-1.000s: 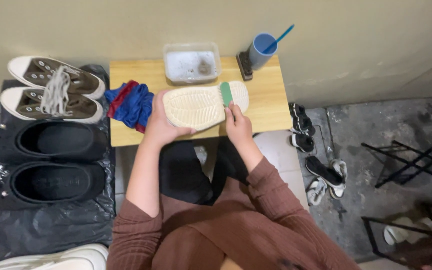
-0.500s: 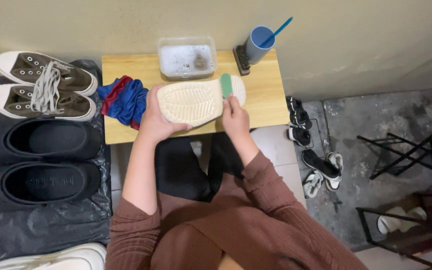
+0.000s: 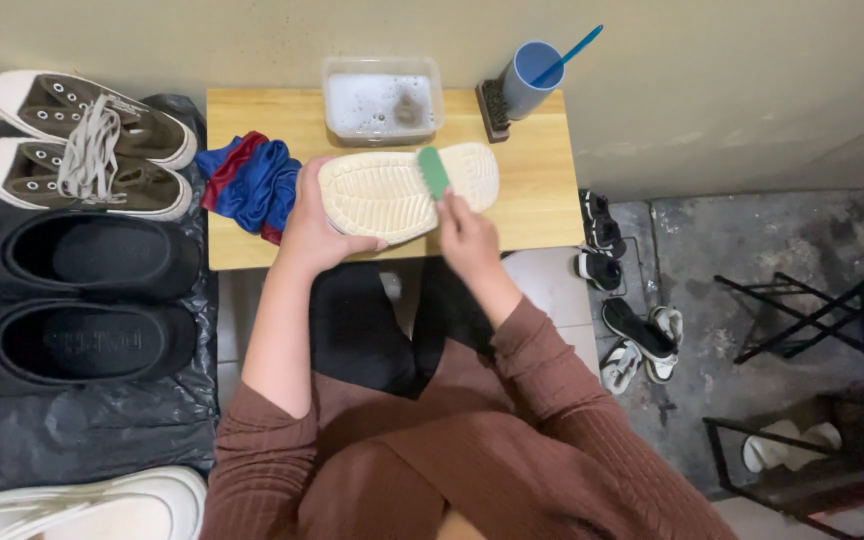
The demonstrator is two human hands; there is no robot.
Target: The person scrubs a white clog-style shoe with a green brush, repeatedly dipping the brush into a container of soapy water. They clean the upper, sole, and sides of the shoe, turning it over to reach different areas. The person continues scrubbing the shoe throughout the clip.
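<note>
Head view shows us scrubbing the cream clog, which lies sole-up on the wooden worktop, so we judge the sole-cleaning step is under way and the next stroke calls for firm, even pressure along the tread. Our left hand wraps closed round the clog's heel end, while our right hand is curled tight on a green brush pressed against the sole, with the soapy tub just behind.

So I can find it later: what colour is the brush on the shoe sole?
Green brush, clearest in the head view.
</note>
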